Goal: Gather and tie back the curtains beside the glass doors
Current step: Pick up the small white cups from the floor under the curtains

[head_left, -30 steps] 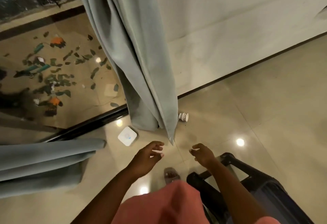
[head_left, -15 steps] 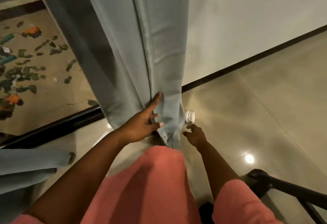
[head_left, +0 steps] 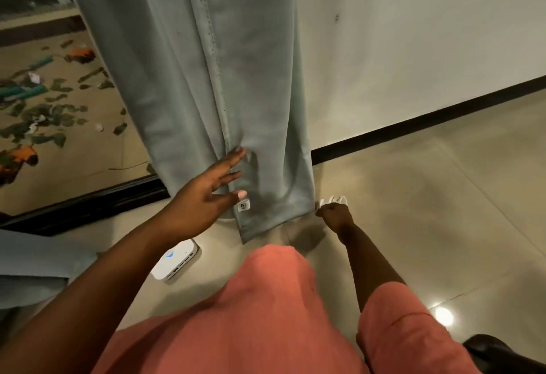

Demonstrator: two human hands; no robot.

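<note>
While the grey-green curtain (head_left: 218, 78) hangs from the top edge of the frame down through the upper middle, I see its long axis running nearly vertical, leaning a little so that the hem points down and slightly right, ending just above the tiled floor (head_left: 428, 196) at centre frame. A stitched seam runs the same way down its length, and a small white label (head_left: 243, 205) sits near the hem. My left hand (head_left: 204, 199) is spread open, fingers extended and palm flat against the cloth along that seam, pressing rather than gripping. My right hand (head_left: 335, 215) is at the right edge of the hem, curled into a loose fist; whether it pinches the cloth I cannot tell. Just above that fist a small white object (head_left: 335, 200) lies on the floor. At lower left of centre a white box-shaped device (head_left: 175, 260) rests on the floor, and a second fold of curtain (head_left: 32, 261) crosses the left edge. Glass doors (head_left: 59, 122) fill the upper left, with the white wall (head_left: 413, 48) at upper right.
</note>
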